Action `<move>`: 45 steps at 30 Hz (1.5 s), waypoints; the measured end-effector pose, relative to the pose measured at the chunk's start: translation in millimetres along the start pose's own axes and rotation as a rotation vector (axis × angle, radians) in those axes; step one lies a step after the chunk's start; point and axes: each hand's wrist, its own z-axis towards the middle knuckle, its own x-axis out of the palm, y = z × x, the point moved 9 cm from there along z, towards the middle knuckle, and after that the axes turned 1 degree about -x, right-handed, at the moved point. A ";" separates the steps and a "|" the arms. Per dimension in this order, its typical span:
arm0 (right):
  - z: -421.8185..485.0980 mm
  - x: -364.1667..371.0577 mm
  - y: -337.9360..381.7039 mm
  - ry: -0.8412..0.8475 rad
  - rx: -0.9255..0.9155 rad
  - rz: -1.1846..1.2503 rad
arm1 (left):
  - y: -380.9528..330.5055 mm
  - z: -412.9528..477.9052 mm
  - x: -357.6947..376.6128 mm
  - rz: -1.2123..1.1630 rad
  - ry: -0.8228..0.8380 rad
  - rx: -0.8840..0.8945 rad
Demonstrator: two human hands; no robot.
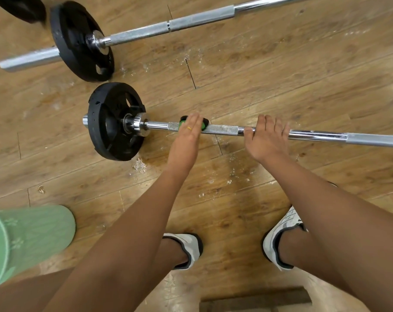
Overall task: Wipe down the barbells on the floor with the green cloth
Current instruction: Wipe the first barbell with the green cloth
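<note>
The near barbell (224, 129) lies across the wooden floor, its black plate (111, 122) at the left end. My left hand (188, 134) holds the green cloth (205, 124) wrapped on the knurled part of the bar, just right of the collar; only bits of the cloth show at either side of my fingers. My right hand (268, 138) rests over the smooth bar further right, fingers draped across it and thumb at the bar's near side. A second barbell (168, 27) with its own black plate (80, 41) lies further away.
My two feet in white shoes (186, 246) stand just behind the near bar. A green garment (29, 235) shows at the lower left. White dust and small debris (140, 165) speckle the floor (281, 70) around the bar. A dark plate edge (22, 7) sits at the top left.
</note>
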 end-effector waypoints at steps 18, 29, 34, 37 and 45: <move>-37.6 18.0 -2.4 0.027 -0.020 -0.007 | -58.1 -35.2 28.5 -0.054 0.012 0.015; -68.2 19.1 -40.5 -0.052 -0.102 0.013 | -44.0 -57.5 25.1 -0.044 0.088 -0.017; -74.9 32.7 -38.5 0.053 -0.146 -0.054 | -40.1 -54.6 24.9 0.006 0.078 -0.123; -80.1 35.8 -39.2 0.092 -0.157 -0.083 | -51.6 -68.4 32.5 0.022 0.139 -0.047; -97.2 47.6 -41.6 0.134 -0.173 -0.114 | -48.7 -82.9 37.4 0.066 0.149 0.048</move>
